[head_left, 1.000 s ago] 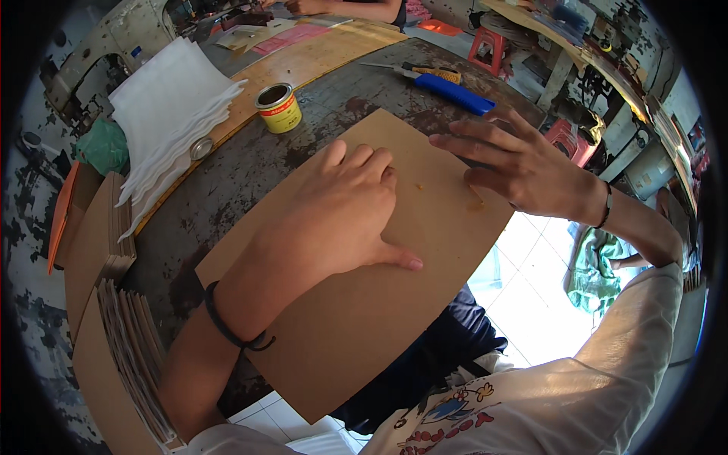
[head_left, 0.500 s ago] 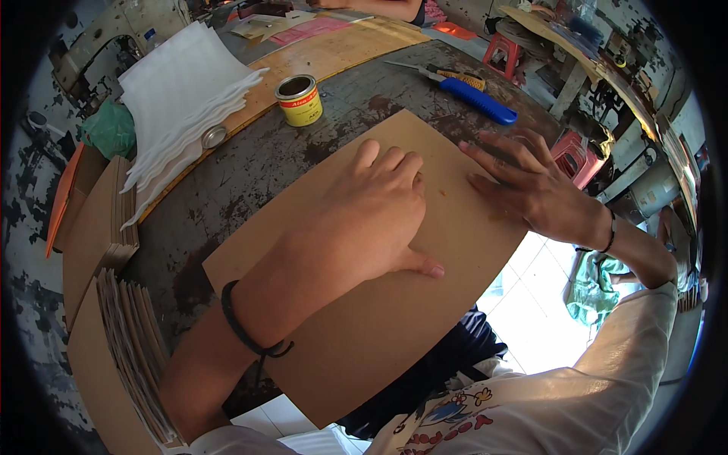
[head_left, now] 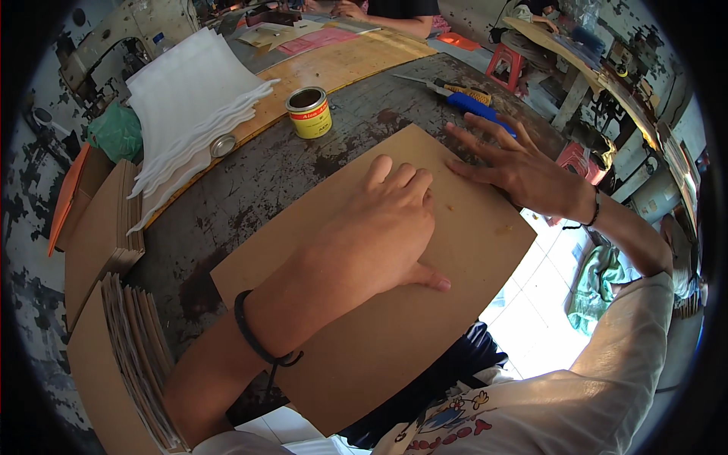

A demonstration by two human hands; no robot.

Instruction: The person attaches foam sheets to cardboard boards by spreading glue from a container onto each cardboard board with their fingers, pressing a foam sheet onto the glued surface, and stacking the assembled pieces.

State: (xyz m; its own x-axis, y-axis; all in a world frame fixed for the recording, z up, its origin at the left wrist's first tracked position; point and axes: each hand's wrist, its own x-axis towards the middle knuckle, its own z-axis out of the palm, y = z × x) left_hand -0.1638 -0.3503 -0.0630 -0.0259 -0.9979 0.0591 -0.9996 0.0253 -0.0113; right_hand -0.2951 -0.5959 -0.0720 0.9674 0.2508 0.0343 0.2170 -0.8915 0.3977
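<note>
A large sheet of brown cardboard [head_left: 364, 349] lies at an angle on the dark worn table, its near end jutting over the edge. My left hand [head_left: 383, 227] presses on its middle, thumb spread out and fingers slightly bent, holding nothing. Over the sheet's far right edge is my right hand [head_left: 523, 163], fingers spread and nothing in them. Just beyond its fingers lies a blue-handled tool [head_left: 466, 103] with a pointed blade, its handle partly hidden by them. A yellow cutter [head_left: 472, 92] lies against that tool.
An open yellow-and-red tin [head_left: 311, 121] stands beyond the sheet. White foam-like sheets [head_left: 193, 98] and a round metal lid [head_left: 223, 145] are at far left. Cardboard stacks [head_left: 136, 349] stand at left. Another person's arm [head_left: 394, 24] rests across the table. A red stool [head_left: 506, 67] stands behind.
My right hand has moved away from me, off the cardboard's right side and close to the blue-handled tool. My left hand stays on the cardboard. The whole view has shifted slightly.
</note>
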